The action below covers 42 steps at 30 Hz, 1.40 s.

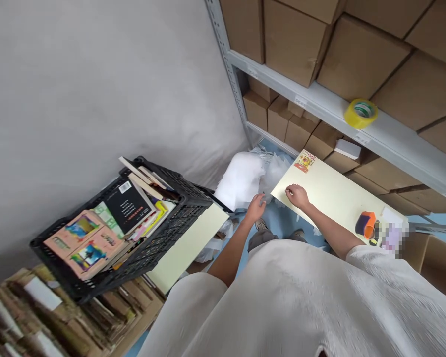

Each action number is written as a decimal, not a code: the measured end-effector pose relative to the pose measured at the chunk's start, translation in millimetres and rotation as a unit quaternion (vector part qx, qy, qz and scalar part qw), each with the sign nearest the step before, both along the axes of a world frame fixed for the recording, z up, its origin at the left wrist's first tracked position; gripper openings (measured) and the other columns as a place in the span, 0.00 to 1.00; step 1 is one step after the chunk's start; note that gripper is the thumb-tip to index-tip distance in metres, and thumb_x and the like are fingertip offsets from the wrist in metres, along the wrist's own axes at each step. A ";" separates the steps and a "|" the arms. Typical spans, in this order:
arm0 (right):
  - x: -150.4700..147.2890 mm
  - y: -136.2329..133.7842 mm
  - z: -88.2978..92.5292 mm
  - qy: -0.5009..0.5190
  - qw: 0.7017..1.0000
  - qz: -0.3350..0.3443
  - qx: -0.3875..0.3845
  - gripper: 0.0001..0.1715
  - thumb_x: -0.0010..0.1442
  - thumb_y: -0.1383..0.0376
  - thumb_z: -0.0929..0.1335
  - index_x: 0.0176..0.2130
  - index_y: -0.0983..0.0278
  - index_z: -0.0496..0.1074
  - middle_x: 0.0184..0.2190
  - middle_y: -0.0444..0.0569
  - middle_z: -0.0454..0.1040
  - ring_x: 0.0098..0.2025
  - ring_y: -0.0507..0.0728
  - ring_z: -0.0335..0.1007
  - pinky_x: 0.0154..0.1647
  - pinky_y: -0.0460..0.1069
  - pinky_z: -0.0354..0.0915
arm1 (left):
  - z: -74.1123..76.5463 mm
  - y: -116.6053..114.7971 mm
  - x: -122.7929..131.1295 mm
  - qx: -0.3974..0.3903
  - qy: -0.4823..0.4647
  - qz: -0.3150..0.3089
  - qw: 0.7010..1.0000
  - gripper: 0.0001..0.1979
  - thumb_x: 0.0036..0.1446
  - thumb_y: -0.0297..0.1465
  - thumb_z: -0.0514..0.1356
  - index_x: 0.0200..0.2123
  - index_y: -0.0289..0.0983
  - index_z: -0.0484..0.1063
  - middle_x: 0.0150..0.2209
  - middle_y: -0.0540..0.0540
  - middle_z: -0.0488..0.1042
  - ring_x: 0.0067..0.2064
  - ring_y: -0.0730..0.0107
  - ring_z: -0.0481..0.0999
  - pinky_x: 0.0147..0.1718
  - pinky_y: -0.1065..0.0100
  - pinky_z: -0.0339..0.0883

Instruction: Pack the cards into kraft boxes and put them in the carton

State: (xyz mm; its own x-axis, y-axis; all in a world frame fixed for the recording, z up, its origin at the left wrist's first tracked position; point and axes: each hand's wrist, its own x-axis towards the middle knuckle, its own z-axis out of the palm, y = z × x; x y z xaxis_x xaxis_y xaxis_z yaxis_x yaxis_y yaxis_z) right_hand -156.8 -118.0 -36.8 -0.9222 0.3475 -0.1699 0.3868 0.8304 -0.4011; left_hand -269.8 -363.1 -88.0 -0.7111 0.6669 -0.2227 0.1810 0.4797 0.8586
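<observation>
My left hand hangs low beside a pile of white wrapping material on the floor, its fingers curled near the material; I cannot make out whether it grips any. My right hand rests on the near corner of a pale yellow table, fingers bent down on the surface with nothing visible in them. A small colourful card or book lies at the table's far corner, just beyond that hand.
A black plastic crate full of books stands at the left on stacked cardboard. Metal shelving with brown boxes and a yellow tape roll runs along the right. An orange tape dispenser sits on the table.
</observation>
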 end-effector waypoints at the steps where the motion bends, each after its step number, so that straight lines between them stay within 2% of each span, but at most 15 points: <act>1: -13.6 -6.9 -1.8 -0.001 1.000 0.005 0.000 0.15 0.75 0.63 0.65 0.46 0.61 0.82 0.44 0.54 0.83 0.48 0.62 0.76 0.50 0.53 0.65 | -1.4 -6.5 -10.4 -0.003 -0.001 0.007 1.000 0.21 0.67 0.28 0.59 0.61 0.42 0.76 0.64 0.39 0.75 0.60 0.57 0.80 0.65 0.52 0.73; 6: -81.4 -38.0 -10.0 0.005 0.999 0.037 -0.003 0.15 0.74 0.63 0.65 0.47 0.61 0.82 0.42 0.53 0.83 0.47 0.62 0.76 0.51 0.52 0.65 | -7.3 -35.2 -56.6 -0.009 -0.006 0.032 0.999 0.22 0.66 0.26 0.58 0.61 0.43 0.75 0.65 0.40 0.73 0.63 0.57 0.78 0.66 0.53 0.72; 11: -136.4 -52.1 -17.8 0.007 0.998 0.060 -0.025 0.15 0.74 0.63 0.65 0.47 0.61 0.82 0.42 0.54 0.82 0.47 0.62 0.76 0.51 0.52 0.66 | -19.2 -48.8 -89.6 -0.034 -0.033 0.061 0.997 0.22 0.68 0.29 0.58 0.63 0.42 0.74 0.69 0.38 0.70 0.64 0.54 0.77 0.67 0.54 0.71; 16: -184.9 -44.1 -35.2 0.010 0.995 0.078 -0.063 0.16 0.74 0.63 0.64 0.45 0.61 0.82 0.41 0.53 0.82 0.46 0.61 0.76 0.50 0.51 0.67 | -40.7 -49.1 -113.5 -0.049 -0.044 0.109 0.992 0.22 0.67 0.28 0.59 0.62 0.41 0.75 0.68 0.37 0.71 0.66 0.52 0.76 0.69 0.51 0.68; 21: -238.1 -19.5 -70.1 -0.013 0.991 0.095 -0.094 0.14 0.71 0.64 0.65 0.45 0.60 0.81 0.41 0.52 0.82 0.45 0.60 0.76 0.49 0.51 0.68 | -68.3 -39.9 -138.4 -0.070 -0.073 0.170 0.980 0.22 0.66 0.28 0.59 0.61 0.42 0.76 0.66 0.37 0.72 0.66 0.52 0.76 0.68 0.50 0.70; 26: -289.6 9.0 -125.4 -0.043 0.988 0.092 -0.112 0.15 0.69 0.64 0.65 0.44 0.60 0.82 0.42 0.52 0.83 0.44 0.61 0.77 0.47 0.51 0.70 | -107.9 -23.2 -165.3 -0.085 -0.108 0.224 0.965 0.21 0.65 0.28 0.60 0.60 0.43 0.77 0.66 0.37 0.73 0.66 0.51 0.76 0.67 0.50 0.71; 31: -325.7 25.4 -183.9 -0.097 0.987 0.072 -0.107 0.17 0.68 0.65 0.65 0.46 0.60 0.83 0.45 0.52 0.84 0.45 0.61 0.79 0.49 0.52 0.72 | -158.5 -8.5 -188.6 -0.099 -0.134 0.257 0.952 0.21 0.64 0.28 0.60 0.59 0.43 0.77 0.64 0.38 0.74 0.67 0.50 0.75 0.69 0.50 0.70; 38: -350.9 44.4 -255.7 -0.130 0.984 0.042 -0.111 0.16 0.70 0.64 0.65 0.45 0.59 0.84 0.44 0.52 0.85 0.45 0.62 0.80 0.48 0.52 0.73 | -237.3 7.2 -209.1 -0.108 -0.154 0.257 0.948 0.22 0.64 0.27 0.60 0.60 0.40 0.77 0.66 0.36 0.74 0.68 0.48 0.74 0.71 0.46 0.67; 42: -357.5 49.5 -298.1 -0.140 0.982 0.048 -0.116 0.16 0.68 0.65 0.66 0.45 0.59 0.84 0.44 0.52 0.85 0.45 0.62 0.80 0.48 0.53 0.73 | -281.4 7.1 -214.5 -0.107 -0.164 0.267 0.944 0.22 0.64 0.29 0.62 0.60 0.42 0.77 0.64 0.37 0.75 0.69 0.48 0.73 0.72 0.47 0.65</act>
State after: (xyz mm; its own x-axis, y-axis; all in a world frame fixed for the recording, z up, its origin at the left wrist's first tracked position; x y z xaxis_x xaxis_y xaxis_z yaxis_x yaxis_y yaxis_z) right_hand -514.2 -68.5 -334.9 -0.8546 0.1836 -0.4858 0.4339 0.7665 -0.4736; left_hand -484.3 -355.9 -369.3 -0.8026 0.1475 -0.5780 -0.3947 0.5952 0.7000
